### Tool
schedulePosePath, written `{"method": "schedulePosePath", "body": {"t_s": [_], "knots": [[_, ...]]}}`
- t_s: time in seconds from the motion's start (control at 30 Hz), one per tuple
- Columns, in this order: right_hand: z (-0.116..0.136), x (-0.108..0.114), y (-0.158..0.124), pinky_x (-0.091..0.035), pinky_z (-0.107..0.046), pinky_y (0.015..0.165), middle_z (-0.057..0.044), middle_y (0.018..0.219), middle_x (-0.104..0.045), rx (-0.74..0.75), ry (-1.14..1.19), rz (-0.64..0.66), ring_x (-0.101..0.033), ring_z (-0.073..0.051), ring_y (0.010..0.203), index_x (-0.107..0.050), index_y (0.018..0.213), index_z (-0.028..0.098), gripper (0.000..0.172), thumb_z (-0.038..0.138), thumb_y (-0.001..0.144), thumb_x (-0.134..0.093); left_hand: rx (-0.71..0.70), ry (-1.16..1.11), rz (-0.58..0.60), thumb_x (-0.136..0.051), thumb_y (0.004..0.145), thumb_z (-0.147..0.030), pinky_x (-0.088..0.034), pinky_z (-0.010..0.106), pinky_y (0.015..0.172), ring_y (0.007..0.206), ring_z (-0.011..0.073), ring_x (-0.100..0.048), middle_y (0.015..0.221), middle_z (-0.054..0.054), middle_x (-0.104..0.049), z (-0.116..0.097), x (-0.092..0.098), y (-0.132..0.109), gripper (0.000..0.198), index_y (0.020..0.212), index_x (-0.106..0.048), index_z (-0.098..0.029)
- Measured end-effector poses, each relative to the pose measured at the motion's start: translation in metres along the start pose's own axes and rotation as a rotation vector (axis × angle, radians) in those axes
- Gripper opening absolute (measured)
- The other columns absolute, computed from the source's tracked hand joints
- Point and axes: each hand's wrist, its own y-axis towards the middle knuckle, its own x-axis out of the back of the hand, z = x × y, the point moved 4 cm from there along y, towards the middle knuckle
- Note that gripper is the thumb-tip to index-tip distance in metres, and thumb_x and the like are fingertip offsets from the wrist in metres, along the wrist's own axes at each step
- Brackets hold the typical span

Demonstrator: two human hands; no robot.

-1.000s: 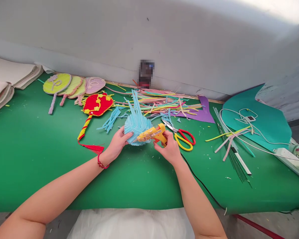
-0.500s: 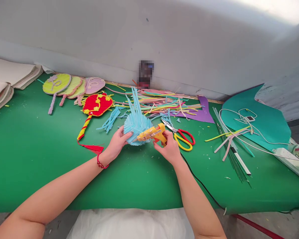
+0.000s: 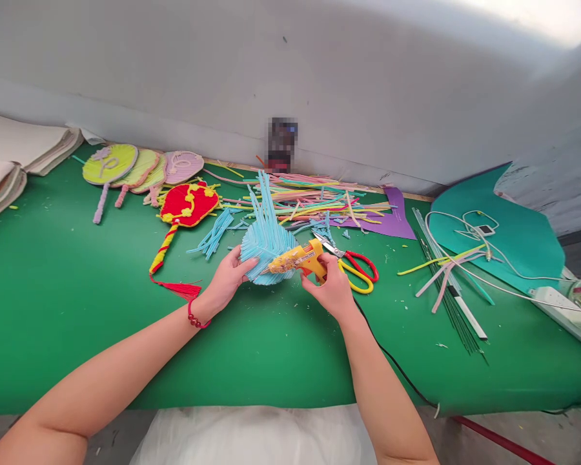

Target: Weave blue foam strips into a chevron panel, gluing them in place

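My left hand [image 3: 230,278] grips the left edge of a round light-blue fan [image 3: 266,242] made of pipe cleaners, thumb on top. Loose blue strands stick up past its far edge. My right hand [image 3: 328,284] is wrapped round the handle of a yellow glue gun [image 3: 297,257], whose nozzle points left over the lower part of the fan. Whether the tip touches the strands I cannot tell. Just right of the glue gun lie scissors [image 3: 356,270] with red and yellow handles, blades apart. Cut blue pipe cleaners [image 3: 215,234] lie left of the fan.
A red and yellow fan [image 3: 188,205] with a tassel lies to the left, with several pastel fans [image 3: 110,163] behind it. Many coloured pipe cleaners [image 3: 319,197] are heaped at the back. Teal sheet [image 3: 513,226], white cable and thin rods [image 3: 458,310] lie right. A black cord [image 3: 392,358] trails off the front edge.
The glue gun has shifted very slightly to the right over the fan. Both hands keep their holds, and nothing else has visibly moved.
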Motion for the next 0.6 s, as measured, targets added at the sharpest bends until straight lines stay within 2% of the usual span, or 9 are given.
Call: {"method": "schedulePosePath", "body": {"t_s": [0.6], "knots": [[-0.0063,0.002,0.0005,-0.049,-0.03,0.053,-0.005,0.089,-0.064,-0.037,0.058,-0.002,-0.057,-0.015,0.056,-0.045,0.101,0.022,0.04,0.042,0.071,-0.063,-0.011,0.026,-0.026,-0.071,0.071,-0.04,-0.05,0.026,0.065,0.089,0.0198,-0.063,0.115,0.005,-0.064,0.0001,0.0029,0.0008,0.048,0.114,-0.056,-0.023]]}}
